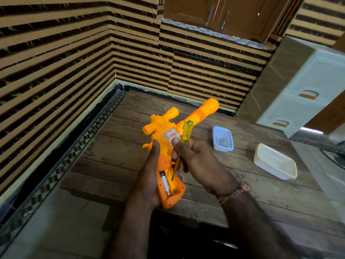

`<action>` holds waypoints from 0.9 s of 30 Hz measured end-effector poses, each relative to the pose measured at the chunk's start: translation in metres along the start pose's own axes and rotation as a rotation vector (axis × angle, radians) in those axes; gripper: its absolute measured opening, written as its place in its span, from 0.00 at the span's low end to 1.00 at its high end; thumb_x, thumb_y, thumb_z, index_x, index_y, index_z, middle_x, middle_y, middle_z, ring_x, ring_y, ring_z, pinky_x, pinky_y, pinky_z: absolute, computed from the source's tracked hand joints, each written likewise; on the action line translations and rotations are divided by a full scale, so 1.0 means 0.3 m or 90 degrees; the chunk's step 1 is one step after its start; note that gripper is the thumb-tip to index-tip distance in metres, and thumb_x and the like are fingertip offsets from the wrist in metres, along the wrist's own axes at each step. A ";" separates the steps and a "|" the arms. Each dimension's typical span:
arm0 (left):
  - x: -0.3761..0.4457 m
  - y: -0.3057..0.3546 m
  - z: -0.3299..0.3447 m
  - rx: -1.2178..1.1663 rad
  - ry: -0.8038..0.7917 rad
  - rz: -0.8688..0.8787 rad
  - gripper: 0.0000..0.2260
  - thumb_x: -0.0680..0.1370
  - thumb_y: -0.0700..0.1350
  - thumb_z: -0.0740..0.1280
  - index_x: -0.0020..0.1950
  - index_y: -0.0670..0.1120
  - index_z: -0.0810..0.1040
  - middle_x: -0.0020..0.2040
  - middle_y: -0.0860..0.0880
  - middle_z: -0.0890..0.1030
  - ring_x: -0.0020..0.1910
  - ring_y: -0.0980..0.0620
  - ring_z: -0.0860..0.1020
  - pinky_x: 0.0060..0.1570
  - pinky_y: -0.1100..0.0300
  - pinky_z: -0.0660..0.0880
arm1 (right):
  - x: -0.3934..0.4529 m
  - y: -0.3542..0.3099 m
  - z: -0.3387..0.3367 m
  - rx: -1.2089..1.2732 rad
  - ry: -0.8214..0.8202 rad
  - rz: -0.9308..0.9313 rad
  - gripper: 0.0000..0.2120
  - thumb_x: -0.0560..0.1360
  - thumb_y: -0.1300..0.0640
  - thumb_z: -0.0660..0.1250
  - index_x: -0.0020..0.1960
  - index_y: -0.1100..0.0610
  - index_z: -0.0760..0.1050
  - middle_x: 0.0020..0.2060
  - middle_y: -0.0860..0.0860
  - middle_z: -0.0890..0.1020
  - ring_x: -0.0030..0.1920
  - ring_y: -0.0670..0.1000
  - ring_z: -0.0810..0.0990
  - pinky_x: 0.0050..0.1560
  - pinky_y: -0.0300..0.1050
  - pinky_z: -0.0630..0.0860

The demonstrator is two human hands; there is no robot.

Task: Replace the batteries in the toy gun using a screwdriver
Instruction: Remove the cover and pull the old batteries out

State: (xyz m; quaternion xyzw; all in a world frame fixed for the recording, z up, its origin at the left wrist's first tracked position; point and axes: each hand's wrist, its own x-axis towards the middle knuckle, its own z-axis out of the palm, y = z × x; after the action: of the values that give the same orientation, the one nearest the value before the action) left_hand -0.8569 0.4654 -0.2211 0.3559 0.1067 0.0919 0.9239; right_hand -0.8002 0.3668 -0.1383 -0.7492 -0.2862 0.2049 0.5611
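The toy gun (164, 146) was held above the counter (115, 146), butt nearest the person, its battery compartment already uncovered. One battery (165, 184) sat in the left slot; the slot beside it looked empty, so the swap seemed roughly midway, with the cover not yet refitted. The left hand (149, 176) cupped the grip, fingers wrapped behind it. The right hand (194, 156) pinched the yellow screwdriver (181, 144), tip down in the open slot. Farther off stood a blue tray (223, 139) and a white tub (275, 161).
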 end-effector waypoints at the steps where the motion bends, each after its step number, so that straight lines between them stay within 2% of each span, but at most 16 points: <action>1: 0.003 0.002 0.001 -0.006 0.010 0.006 0.29 0.78 0.68 0.56 0.58 0.44 0.80 0.38 0.42 0.76 0.35 0.49 0.74 0.37 0.55 0.66 | 0.000 0.006 0.007 -0.004 0.006 0.002 0.20 0.81 0.50 0.60 0.39 0.64 0.75 0.23 0.59 0.76 0.25 0.56 0.75 0.27 0.42 0.70; 3: 0.009 0.004 0.009 -0.030 0.019 0.002 0.32 0.77 0.69 0.59 0.64 0.44 0.78 0.45 0.40 0.75 0.40 0.47 0.74 0.42 0.53 0.68 | -0.009 0.019 0.014 0.003 0.021 0.004 0.20 0.81 0.51 0.60 0.40 0.66 0.76 0.25 0.60 0.76 0.25 0.53 0.74 0.28 0.42 0.70; 5: 0.008 0.007 0.013 -0.038 0.038 -0.008 0.32 0.77 0.69 0.59 0.65 0.44 0.78 0.50 0.40 0.78 0.46 0.45 0.79 0.48 0.52 0.73 | -0.022 0.035 0.017 0.045 0.042 -0.006 0.21 0.81 0.51 0.59 0.42 0.68 0.76 0.26 0.64 0.76 0.27 0.55 0.74 0.31 0.45 0.72; 6: 0.008 0.009 0.014 -0.039 0.041 -0.009 0.31 0.77 0.68 0.58 0.64 0.44 0.79 0.55 0.39 0.81 0.52 0.44 0.81 0.54 0.50 0.75 | -0.028 0.044 0.018 0.070 0.056 -0.015 0.22 0.81 0.51 0.59 0.42 0.68 0.77 0.28 0.66 0.77 0.28 0.56 0.75 0.33 0.48 0.73; 8: 0.005 0.011 0.013 -0.041 0.043 -0.024 0.32 0.77 0.68 0.56 0.64 0.43 0.80 0.64 0.37 0.79 0.66 0.39 0.76 0.69 0.44 0.67 | -0.039 0.056 0.022 0.103 0.074 -0.028 0.22 0.80 0.48 0.60 0.44 0.68 0.77 0.31 0.67 0.78 0.31 0.57 0.76 0.36 0.53 0.74; 9: 0.001 0.015 0.014 -0.045 0.042 -0.033 0.33 0.77 0.68 0.56 0.64 0.43 0.80 0.65 0.37 0.78 0.68 0.39 0.74 0.71 0.43 0.64 | -0.044 0.059 0.024 0.105 0.074 -0.034 0.22 0.79 0.47 0.61 0.44 0.67 0.78 0.32 0.67 0.79 0.31 0.58 0.77 0.36 0.55 0.75; 13: -0.006 0.023 0.017 -0.058 0.036 -0.029 0.34 0.78 0.67 0.54 0.69 0.43 0.76 0.64 0.36 0.79 0.64 0.38 0.78 0.65 0.42 0.72 | -0.064 0.064 0.031 0.062 0.066 -0.066 0.23 0.77 0.45 0.61 0.44 0.67 0.78 0.33 0.64 0.79 0.33 0.61 0.78 0.39 0.64 0.76; 16: -0.001 0.017 0.007 -0.069 0.035 -0.048 0.36 0.78 0.69 0.53 0.70 0.41 0.75 0.68 0.35 0.75 0.69 0.36 0.72 0.73 0.37 0.61 | -0.074 0.062 0.024 0.039 0.053 -0.090 0.23 0.77 0.45 0.61 0.44 0.67 0.77 0.35 0.63 0.80 0.37 0.65 0.79 0.42 0.65 0.76; 18: 0.004 0.017 0.001 -0.076 0.027 -0.067 0.36 0.78 0.69 0.54 0.71 0.41 0.74 0.69 0.35 0.74 0.70 0.36 0.71 0.74 0.36 0.59 | -0.083 0.053 0.024 0.014 0.041 -0.100 0.22 0.78 0.46 0.61 0.45 0.66 0.77 0.35 0.63 0.79 0.38 0.64 0.79 0.42 0.64 0.76; 22: 0.008 0.004 0.002 -0.063 -0.001 -0.049 0.35 0.77 0.68 0.59 0.71 0.43 0.73 0.72 0.35 0.70 0.74 0.33 0.64 0.75 0.37 0.54 | -0.075 0.037 0.021 -0.009 0.023 -0.059 0.22 0.78 0.46 0.61 0.45 0.67 0.76 0.33 0.64 0.78 0.32 0.59 0.75 0.38 0.62 0.74; 24: 0.008 -0.004 0.008 -0.070 0.011 -0.034 0.34 0.77 0.67 0.61 0.70 0.42 0.74 0.69 0.37 0.72 0.69 0.35 0.68 0.74 0.39 0.58 | -0.057 0.027 0.015 0.015 0.008 -0.025 0.22 0.80 0.47 0.60 0.44 0.67 0.76 0.31 0.63 0.76 0.31 0.57 0.74 0.34 0.58 0.72; 25: 0.007 -0.008 0.010 -0.069 0.020 -0.031 0.33 0.77 0.67 0.61 0.69 0.42 0.76 0.64 0.36 0.74 0.64 0.36 0.72 0.70 0.41 0.63 | -0.045 0.024 0.012 0.026 0.004 -0.007 0.22 0.81 0.49 0.59 0.45 0.68 0.76 0.30 0.63 0.75 0.30 0.57 0.73 0.32 0.55 0.71; 27: 0.005 -0.008 0.012 -0.051 0.023 -0.020 0.29 0.77 0.66 0.61 0.63 0.44 0.80 0.51 0.39 0.80 0.49 0.43 0.79 0.54 0.48 0.75 | -0.023 0.015 0.013 0.045 0.004 0.021 0.21 0.82 0.51 0.57 0.46 0.69 0.75 0.29 0.62 0.73 0.28 0.56 0.72 0.29 0.47 0.70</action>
State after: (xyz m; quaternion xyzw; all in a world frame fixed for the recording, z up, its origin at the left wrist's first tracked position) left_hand -0.8544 0.4619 -0.2204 0.3155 0.1254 0.0881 0.9365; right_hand -0.8070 0.3642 -0.1438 -0.7344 -0.2647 0.2217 0.5843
